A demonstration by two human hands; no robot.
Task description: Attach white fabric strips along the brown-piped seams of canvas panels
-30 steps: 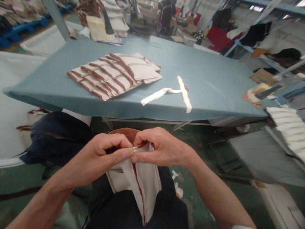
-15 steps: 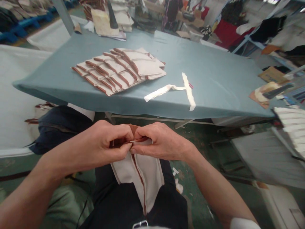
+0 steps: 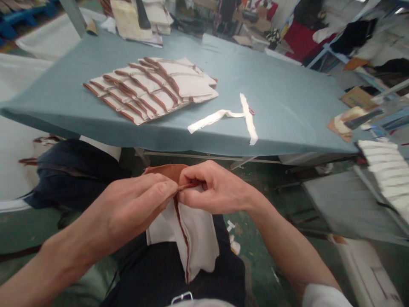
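Over my lap hangs a cream fabric piece (image 3: 200, 238) with brown edging running down its middle and a brown panel at its top. My right hand (image 3: 214, 187) pinches the brown edge between thumb and fingers. Right beside it, my left hand (image 3: 140, 200) is closed on the same edge, its fingertips meeting those of the right; its back hides most of its grip. Beyond both hands, on the blue-green table (image 3: 281, 98), lies an overlapping pile of similar cream pieces with brown edges (image 3: 153, 87).
White fabric strips (image 3: 223, 115) lie near the table's front edge. A stack of cream pieces (image 3: 156, 17) stands at the back left. On the right are a brush-like tool (image 3: 364, 119) and a row of white folded pieces (image 3: 383, 170). A dark blue cloth bundle (image 3: 73, 170) sits at left.
My left hand has rolled over, its back now facing up and its fingers flatter along the edge. More of the brown panel shows. The view has shifted slightly.
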